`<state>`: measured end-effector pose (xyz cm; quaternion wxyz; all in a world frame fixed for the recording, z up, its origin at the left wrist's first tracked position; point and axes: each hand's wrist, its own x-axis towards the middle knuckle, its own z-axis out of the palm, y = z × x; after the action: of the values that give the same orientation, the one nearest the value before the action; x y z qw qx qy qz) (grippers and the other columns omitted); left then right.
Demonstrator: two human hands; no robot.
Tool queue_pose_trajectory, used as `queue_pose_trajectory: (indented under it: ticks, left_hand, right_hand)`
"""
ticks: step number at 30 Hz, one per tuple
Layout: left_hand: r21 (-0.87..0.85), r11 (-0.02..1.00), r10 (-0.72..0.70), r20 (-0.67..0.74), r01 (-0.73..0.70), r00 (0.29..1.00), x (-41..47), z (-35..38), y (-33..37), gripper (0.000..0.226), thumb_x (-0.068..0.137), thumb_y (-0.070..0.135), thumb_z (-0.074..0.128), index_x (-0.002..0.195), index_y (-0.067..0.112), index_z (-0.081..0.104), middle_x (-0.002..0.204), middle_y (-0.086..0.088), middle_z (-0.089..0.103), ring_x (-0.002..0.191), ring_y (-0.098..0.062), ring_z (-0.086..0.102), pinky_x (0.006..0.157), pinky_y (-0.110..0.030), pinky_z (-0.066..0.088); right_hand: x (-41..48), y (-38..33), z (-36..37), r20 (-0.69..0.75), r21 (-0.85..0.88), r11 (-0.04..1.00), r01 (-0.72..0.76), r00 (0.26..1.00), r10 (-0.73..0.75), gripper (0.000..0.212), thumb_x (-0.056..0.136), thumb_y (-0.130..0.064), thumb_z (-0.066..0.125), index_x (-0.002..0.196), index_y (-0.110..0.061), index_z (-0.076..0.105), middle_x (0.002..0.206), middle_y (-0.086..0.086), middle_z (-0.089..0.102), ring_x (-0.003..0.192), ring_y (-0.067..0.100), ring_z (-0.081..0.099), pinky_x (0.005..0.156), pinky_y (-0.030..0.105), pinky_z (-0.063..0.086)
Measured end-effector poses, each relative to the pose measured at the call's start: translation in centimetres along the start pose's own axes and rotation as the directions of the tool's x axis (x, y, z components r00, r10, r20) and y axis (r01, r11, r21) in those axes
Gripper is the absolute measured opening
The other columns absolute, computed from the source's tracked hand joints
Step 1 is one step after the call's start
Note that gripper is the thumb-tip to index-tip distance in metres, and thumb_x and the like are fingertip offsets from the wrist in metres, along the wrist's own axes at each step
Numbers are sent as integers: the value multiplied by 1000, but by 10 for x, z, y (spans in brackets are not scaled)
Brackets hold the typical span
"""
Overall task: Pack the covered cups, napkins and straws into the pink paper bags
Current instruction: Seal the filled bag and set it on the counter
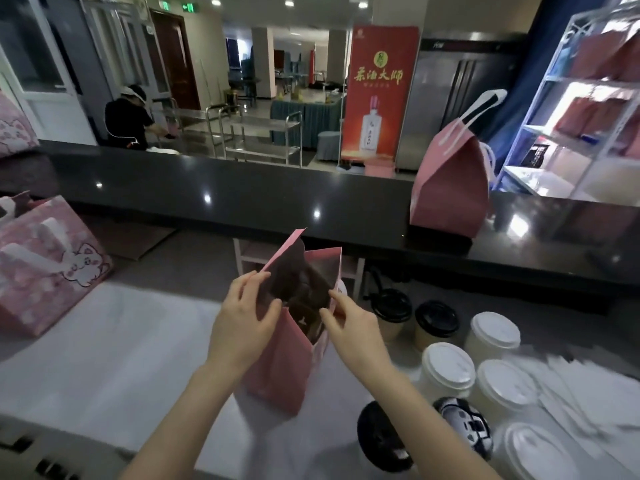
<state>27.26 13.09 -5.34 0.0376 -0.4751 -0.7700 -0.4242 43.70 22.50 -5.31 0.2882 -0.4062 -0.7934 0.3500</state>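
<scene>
This is a takeaway drinks counter facing a dining hall. The white table (104, 341) carries lidded paper cups (446, 368) and napkins (588, 386), with pink carrier bags (446, 195) on it and on the dark ledge (242, 188) in front. Beyond the ledge stand steel trolleys (263, 140), cloth-skirted dining tables (304, 116) and a red banner (379, 95) picturing a bottle. A white rack (540, 95) at the right holds more bags, beside a steel cabinet (440, 95). A person in black (124, 123) works at the far left.

Well beyond the fingers (242, 284) a dark counter ledge (242, 195) runs across. Farther off stands a red banner (379, 95), with steel trolleys (263, 140) to its left. A white shelf rack (568, 109) stands far right.
</scene>
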Motion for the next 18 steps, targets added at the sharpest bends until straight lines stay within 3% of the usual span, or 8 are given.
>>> queue_pose_trajectory:
  ticks: [2,4,7,10,15,18]
  left_hand:
    - [4,1000,-19,5,19,1000,0,0,3,46,88,26,64,131,24,50,135,-1,48,112,-20,56,87,-25,44]
    - [-2,999,-50,33,50,998,2,-1,2,49,88,25,62,135,26,47,137,-1,45,112,-19,54,89,-27,43]
    - [13,997,-82,155,80,985,5,-4,-2,55,92,29,55,143,38,36,142,2,36,112,-14,48,94,-32,41]
    - [62,995,-92,235,79,968,10,-9,-7,55,95,28,50,145,43,32,144,-1,34,120,-22,48,97,-36,41]
    - [162,985,-111,347,57,931,19,-12,-12,42,99,26,40,139,38,43,141,-6,33,115,-28,51,96,-37,43]
    - [196,978,-141,364,72,921,22,-11,-14,38,100,26,37,133,32,53,141,-8,32,114,-30,51,100,-40,44]
  right_hand:
    - [-8,9,-15,122,45,999,19,992,-25,56,93,-48,51,144,-44,28,128,-5,58,115,11,56,98,31,47]
    - [-18,25,-33,206,-18,1000,20,978,-16,62,90,-55,51,144,-49,21,136,-6,53,125,12,49,101,30,42]
    - [-40,56,-56,390,-293,952,87,920,36,67,83,-59,60,142,-40,34,144,-10,43,133,11,40,105,30,36]
    - [-61,78,-64,543,-439,884,160,831,120,78,71,-61,70,140,-42,38,149,-7,33,136,16,32,109,33,32]
    - [-74,87,-56,579,-483,857,179,800,159,87,63,-62,74,140,-42,38,152,-6,29,137,17,30,109,37,34]
    - [-75,86,-52,513,-463,870,171,852,105,68,75,-54,66,138,-42,42,144,-8,35,132,14,34,106,37,38]
